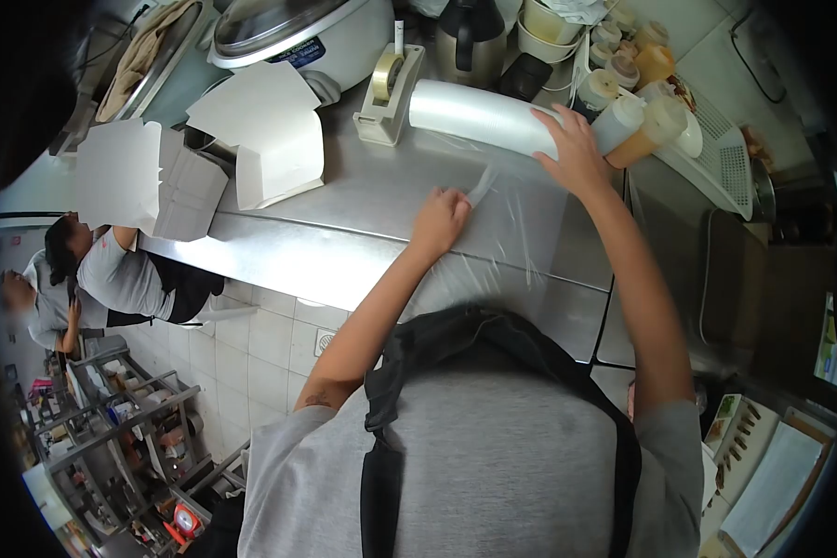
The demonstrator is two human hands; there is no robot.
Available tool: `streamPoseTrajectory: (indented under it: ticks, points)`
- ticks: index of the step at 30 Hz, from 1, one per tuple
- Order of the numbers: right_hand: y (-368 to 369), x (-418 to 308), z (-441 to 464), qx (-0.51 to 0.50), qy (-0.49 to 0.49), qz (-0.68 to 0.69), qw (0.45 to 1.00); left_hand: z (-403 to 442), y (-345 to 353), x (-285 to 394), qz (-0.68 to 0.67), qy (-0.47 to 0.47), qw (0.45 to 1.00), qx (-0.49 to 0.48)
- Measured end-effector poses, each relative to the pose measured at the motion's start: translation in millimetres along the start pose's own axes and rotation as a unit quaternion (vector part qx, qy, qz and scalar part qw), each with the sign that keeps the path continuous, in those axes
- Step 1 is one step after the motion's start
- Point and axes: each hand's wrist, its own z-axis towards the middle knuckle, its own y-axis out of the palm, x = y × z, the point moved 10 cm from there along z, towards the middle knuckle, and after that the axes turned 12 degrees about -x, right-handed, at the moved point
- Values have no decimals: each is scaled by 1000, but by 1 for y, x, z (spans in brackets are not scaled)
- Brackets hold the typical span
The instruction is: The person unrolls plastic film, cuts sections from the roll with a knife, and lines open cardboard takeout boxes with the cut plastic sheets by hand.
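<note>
A thick roll of clear plastic film (482,116) lies across the back of the steel counter (363,200). My right hand (572,149) rests on the roll's right end with its fingers spread. From the roll a sheet of film (516,223) runs over the counter toward my body. My left hand (442,221) is closed on the sheet's left edge, which is bunched up by the fingers. Just left of the roll stands a tape dispenser (388,98) with a roll of yellowish tape.
Open white cardboard boxes (279,139) and a stack of cartons (191,186) stand on the left. Behind are a rice cooker (293,46) and a steel jug (471,46). Squeeze bottles (620,121) crowd the back right beside a white basket (724,158). Two people (126,274) are at far left.
</note>
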Motion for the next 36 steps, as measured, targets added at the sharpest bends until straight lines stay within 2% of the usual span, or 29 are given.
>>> streamPoseTrajectory:
  ticks: [1,2,3,6,9,12,15,18,20,23,25,26,29,31,33,34,35,36]
  points:
    - [15,7,13,-33,8,-3,999,2,-7,4,-74,-29,997,18]
    - [30,14,20,-66,15,-6,998,4,6,-10,-278,-144,950,-11]
    - [34,16,23,-72,19,-27,997,-4,26,-12,-467,-251,847,-38]
    - [43,20,29,-72,26,-71,995,15,23,6,-223,-216,942,-126]
    - [45,22,28,-48,36,-73,996,24,48,9,-263,-213,916,-216]
    - [41,21,30,-45,50,-75,995,23,70,-3,-304,-173,908,-230]
    - [41,23,29,-44,60,-87,993,3,83,20,-147,-111,922,-340]
    - [45,24,38,-55,67,-87,992,-37,106,43,-208,-6,918,-339]
    - [46,28,38,-73,72,-74,992,-58,93,64,-265,-12,903,-339]
    - [42,26,31,-4,36,-84,996,-84,52,95,-299,-25,877,-375]
    - [19,14,9,77,25,6,997,-107,32,104,-298,-48,855,-421]
    - [9,8,-8,113,19,50,992,-113,21,106,-296,-50,860,-413]
    - [17,16,-80,165,101,184,964,-135,-1,110,-318,-82,868,-374]
    - [41,22,-135,138,204,309,918,-145,-9,110,-356,-121,864,-335]
    - [71,30,-183,125,255,449,847,-144,-24,88,-308,-124,907,-261]
    - [77,25,-200,100,278,462,836,-147,-35,66,-295,-191,903,-247]
    - [82,19,-214,76,301,475,824,-141,-50,40,-278,-164,936,-139]
    - [88,15,-223,52,320,487,811,-142,-66,9,-275,-192,940,-70]
